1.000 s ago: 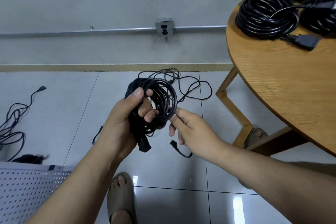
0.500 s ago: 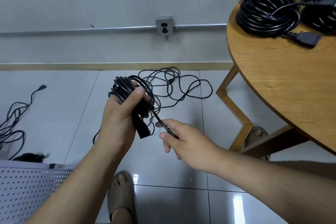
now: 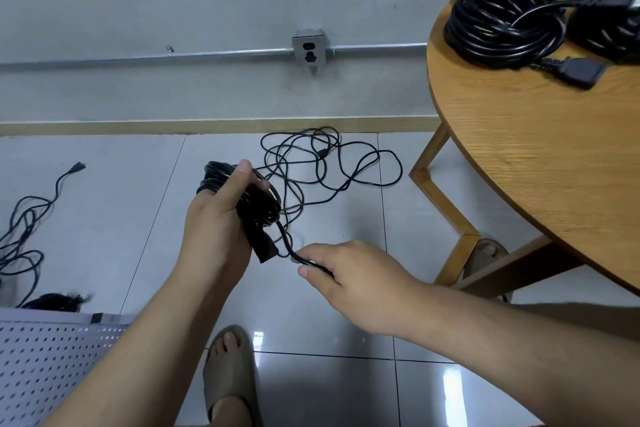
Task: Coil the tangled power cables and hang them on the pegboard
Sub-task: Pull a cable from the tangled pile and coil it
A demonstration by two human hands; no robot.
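My left hand (image 3: pixel 218 222) grips a coiled black power cable (image 3: pixel 258 210) above the floor, thumb over the loops, with one black plug hanging below the palm. My right hand (image 3: pixel 343 270) pinches the free end of that same cable just below the coil. A thin tangled black cable (image 3: pixel 322 163) lies on the tiles behind the coil. Another tangled cable (image 3: pixel 24 222) lies at the far left. The white perforated pegboard (image 3: pixel 45 357) shows at the bottom left corner.
A round wooden table (image 3: pixel 540 156) at the right carries several coiled black cables (image 3: pixel 502 17). Its wooden legs (image 3: pixel 446 204) stand close to my right hand. A wall socket (image 3: pixel 309 51) sits on a metal conduit. My sandalled foot (image 3: pixel 228 374) is below.
The coil has turned edge-on and closed up in my left hand. My right hand has taken hold of the free end and drawn it down and to the right.
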